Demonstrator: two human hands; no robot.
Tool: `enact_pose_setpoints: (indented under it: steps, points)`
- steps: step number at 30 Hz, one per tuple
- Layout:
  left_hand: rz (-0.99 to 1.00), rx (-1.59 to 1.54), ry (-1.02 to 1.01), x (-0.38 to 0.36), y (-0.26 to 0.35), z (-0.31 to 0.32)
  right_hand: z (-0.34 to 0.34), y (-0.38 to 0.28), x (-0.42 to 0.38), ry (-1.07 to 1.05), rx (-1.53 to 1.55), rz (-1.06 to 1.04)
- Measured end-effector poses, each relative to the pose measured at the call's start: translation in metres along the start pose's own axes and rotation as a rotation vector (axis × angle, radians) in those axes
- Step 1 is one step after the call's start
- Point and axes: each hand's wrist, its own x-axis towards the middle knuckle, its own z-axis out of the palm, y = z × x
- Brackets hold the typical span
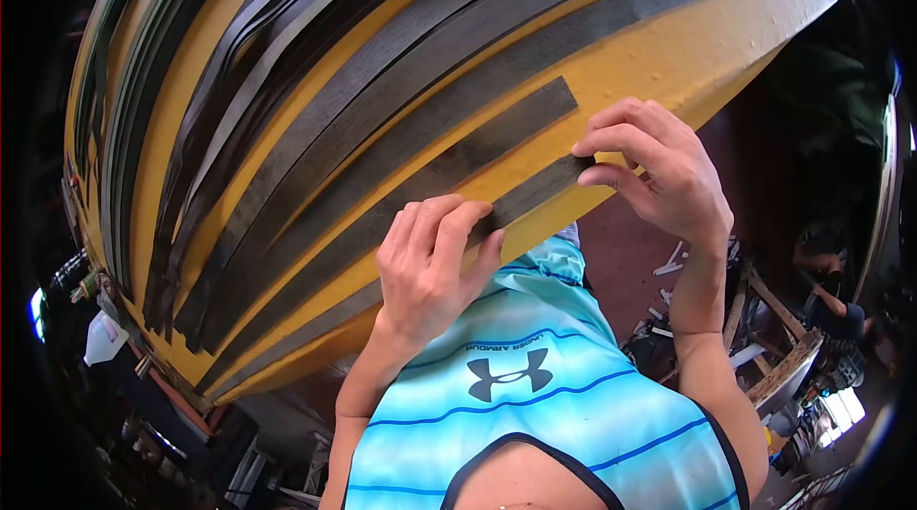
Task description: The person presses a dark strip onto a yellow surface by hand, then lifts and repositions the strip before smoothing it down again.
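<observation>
A flat dark strip (537,191), like leather or rubber, lies along the near edge of a yellow surface (659,52). Its right end is pinched between the thumb and fingers of my right hand (664,171). My left hand (430,262) grips the same strip farther left, thumb on the near side and fingers on top. Just beyond it lies a shorter dark strip (516,128) with a square-cut end. The nearest strip continues left, partly hidden beneath my left hand.
Several longer dark strips (411,61) lie side by side across the yellow surface, with bunched ones (205,128) at the left. Below right, a wooden frame (764,319) and white scraps (669,262) are on the floor. A person (836,305) is at the far right.
</observation>
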Motion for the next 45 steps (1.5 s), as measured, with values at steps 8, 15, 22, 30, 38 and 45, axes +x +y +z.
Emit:
enact_pose_setpoints:
  steps: [8, 15, 22, 30, 38, 45]
  points:
    - [-0.015, -0.103, 0.027, 0.005, 0.007, 0.004, -0.001, 0.007, -0.002, 0.032, 0.106, 0.044]
    - [-0.065, -0.076, -0.082, 0.008, 0.009, -0.003, -0.010, 0.013, 0.003, 0.050, 0.016, 0.024]
    - [-0.122, -0.030, -0.043, 0.002, 0.000, -0.025, -0.012, 0.021, 0.006, 0.152, 0.090, 0.062]
    - [-0.067, 0.036, 0.037, 0.009, -0.018, -0.044, 0.013, 0.027, 0.031, 0.194, 0.017, -0.060]
    - [-0.090, 0.010, 0.033, 0.009, -0.022, -0.046, 0.019, 0.028, 0.033, 0.178, -0.008, -0.084]
    - [-0.096, 0.008, 0.018, 0.007, -0.024, -0.047, 0.020, 0.027, 0.033, 0.162, -0.041, -0.072]
